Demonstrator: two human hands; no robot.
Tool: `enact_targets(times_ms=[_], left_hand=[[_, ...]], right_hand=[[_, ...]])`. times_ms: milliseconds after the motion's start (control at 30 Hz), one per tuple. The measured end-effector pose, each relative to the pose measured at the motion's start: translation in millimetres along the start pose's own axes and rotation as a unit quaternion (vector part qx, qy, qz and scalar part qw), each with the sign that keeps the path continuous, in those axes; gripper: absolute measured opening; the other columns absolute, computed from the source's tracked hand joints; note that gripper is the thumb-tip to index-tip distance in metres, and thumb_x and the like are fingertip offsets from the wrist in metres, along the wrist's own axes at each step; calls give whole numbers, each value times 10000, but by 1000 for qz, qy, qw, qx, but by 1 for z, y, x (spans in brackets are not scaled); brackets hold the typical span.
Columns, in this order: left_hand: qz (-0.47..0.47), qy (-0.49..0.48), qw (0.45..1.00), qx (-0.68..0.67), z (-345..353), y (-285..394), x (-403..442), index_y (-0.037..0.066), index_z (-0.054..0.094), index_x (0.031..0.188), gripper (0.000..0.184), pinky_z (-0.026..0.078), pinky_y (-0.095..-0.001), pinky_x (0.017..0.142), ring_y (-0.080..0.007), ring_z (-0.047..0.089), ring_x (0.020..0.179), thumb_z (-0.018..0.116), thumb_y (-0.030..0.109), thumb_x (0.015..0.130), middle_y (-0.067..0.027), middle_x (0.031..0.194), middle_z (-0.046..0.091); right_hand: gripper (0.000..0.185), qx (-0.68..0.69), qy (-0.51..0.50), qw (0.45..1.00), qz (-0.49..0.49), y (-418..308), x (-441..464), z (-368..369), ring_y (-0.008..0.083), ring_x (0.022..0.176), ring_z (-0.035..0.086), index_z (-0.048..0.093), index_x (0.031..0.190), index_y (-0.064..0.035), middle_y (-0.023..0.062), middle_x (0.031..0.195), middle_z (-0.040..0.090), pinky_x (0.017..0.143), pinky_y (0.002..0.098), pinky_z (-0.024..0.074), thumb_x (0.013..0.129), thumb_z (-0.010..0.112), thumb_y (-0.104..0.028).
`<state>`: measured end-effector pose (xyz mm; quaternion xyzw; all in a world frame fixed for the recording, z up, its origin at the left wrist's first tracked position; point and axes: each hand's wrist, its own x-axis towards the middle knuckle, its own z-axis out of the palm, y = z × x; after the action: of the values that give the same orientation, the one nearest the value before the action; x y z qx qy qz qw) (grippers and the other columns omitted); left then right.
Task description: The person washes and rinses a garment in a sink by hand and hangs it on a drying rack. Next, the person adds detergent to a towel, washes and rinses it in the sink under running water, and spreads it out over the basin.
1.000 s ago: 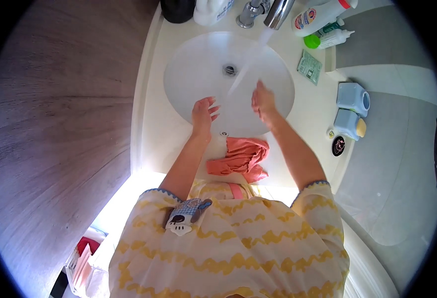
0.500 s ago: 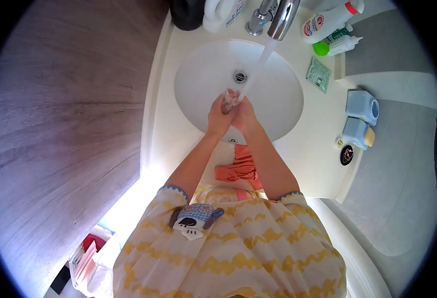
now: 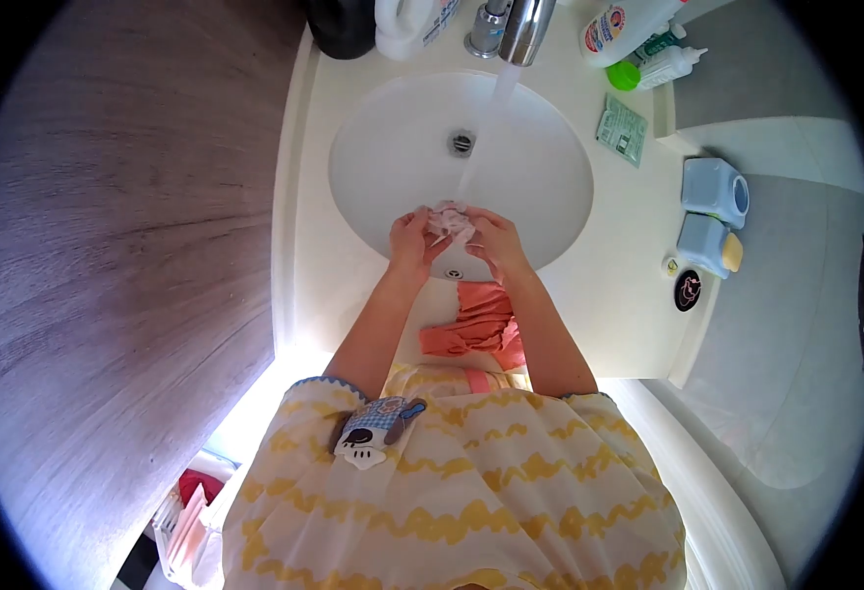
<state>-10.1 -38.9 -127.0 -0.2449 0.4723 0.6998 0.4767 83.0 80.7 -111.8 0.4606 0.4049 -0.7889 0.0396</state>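
Observation:
Over the near half of the white oval sink (image 3: 373,147), my left hand (image 3: 413,241) and my right hand (image 3: 496,244) hold a small wet, crumpled piece of pale pinkish cloth (image 3: 451,222) between them. Each hand is closed on one side of it, so it spreads a little between the fingers. What kind of garment or cloth it is I cannot make out. Water runs from the chrome faucet (image 3: 527,34) and falls just beyond the cloth. An orange-coral cloth (image 3: 471,324) lies rumpled on the counter's front edge, below my wrists.
Black (image 3: 342,25) and white bottles (image 3: 412,28) stand at the back left. A cleaner bottle (image 3: 614,34), a green packet (image 3: 622,130) and blue containers (image 3: 715,192) line the right side. A wood-grained panel (image 3: 127,216) rises on the left.
My hands have moved apart and toward me, out of the direct stream. The cloth, bunched between the palms before, is now spread more openly between them. The view has shifted slightly.

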Motion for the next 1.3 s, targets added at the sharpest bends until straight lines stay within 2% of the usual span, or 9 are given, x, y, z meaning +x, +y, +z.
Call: enact_targets(times_ms=[100, 200, 300, 400, 600, 800, 900, 1000, 1300], left_hand=[[43, 35, 996, 76, 10, 12, -17, 6, 415, 1134, 403, 514, -338, 792, -188, 583, 897, 593, 252, 868, -85, 1016, 552], [19, -56, 980, 191, 16, 18, -28, -3, 454, 1132, 438, 509, -295, 735, -146, 582, 859, 631, 277, 845, -55, 929, 570], [24, -92, 955, 280, 5, 7, -12, 14, 516, 1032, 395, 484, -253, 662, -105, 564, 781, 637, 335, 837, -29, 865, 589], [108, 10, 965, 240, 0, 2, -5, 42, 537, 919, 345, 437, -229, 582, -77, 533, 706, 569, 384, 880, -21, 838, 602], [243, 48, 965, 86, 6, 33, -13, 96, 456, 909, 304, 362, -214, 511, -53, 503, 637, 387, 387, 963, -61, 919, 646], [190, 6, 980, 59, 33, 19, -4, 64, 425, 951, 295, 409, -244, 627, -99, 514, 731, 398, 358, 962, -101, 997, 639], [225, 49, 971, 70, 42, -4, -19, 37, 412, 986, 273, 427, -265, 685, -124, 513, 796, 438, 306, 953, -128, 1110, 587], [237, 100, 964, 62, 34, -25, -39, 13, 383, 1062, 285, 434, -285, 807, -167, 512, 961, 468, 260, 947, -148, 1226, 507], [274, 89, 956, -58, 23, -1, -51, 72, 284, 1160, 315, 445, -331, 887, -194, 497, 1096, 445, 251, 956, -132, 1294, 446]], right_hand=[[289, -62, -4, 997, -35, 5, -5, -5, 133, 850, 571, 577, 1117, -61, 23, 970, 603, 763, 298, 475, 905, 513, -245], [285, -56, -54, 996, -49, 0, -12, -7, 134, 880, 562, 573, 1109, -58, 34, 1006, 594, 773, 313, 471, 909, 511, -251], [260, 81, -99, 991, 28, -10, -21, 0, 140, 896, 558, 577, 1085, -60, 39, 1039, 585, 781, 321, 467, 896, 540, -235], [273, -6, -135, 989, -53, -2, -18, -7, 156, 902, 558, 555, 1104, -63, 47, 1046, 580, 800, 329, 467, 876, 574, -212], [355, 216, 108, 969, -51, 21, 8, -29, 181, 903, 565, 508, 1145, -18, 73, 1009, 577, 822, 335, 490, 833, 622, -143], [469, 389, -85, 899, 184, 10, -4, 22, 236, 961, 564, 465, 1175, -40, 137, 1082, 550, 912, 395, 438, 904, 485, -421], [574, 472, -156, 864, 81, 12, 24, 38, 278, 1031, 542, 391, 1257, -67, 146, 1163, 524, 928, 401, 423, 912, 364, -525], [576, 574, -83, 814, 29, 11, 68, 40, 301, 1090, 516, 335, 1305, -88, 124, 1203, 512, 916, 405, 432, 923, 317, -519], [468, 576, -99, 811, -11, 1, 79, 52, 316, 1176, 452, 399, 1240, -16, 171, 1230, 480, 1013, 502, 339, 975, 189, -340]])
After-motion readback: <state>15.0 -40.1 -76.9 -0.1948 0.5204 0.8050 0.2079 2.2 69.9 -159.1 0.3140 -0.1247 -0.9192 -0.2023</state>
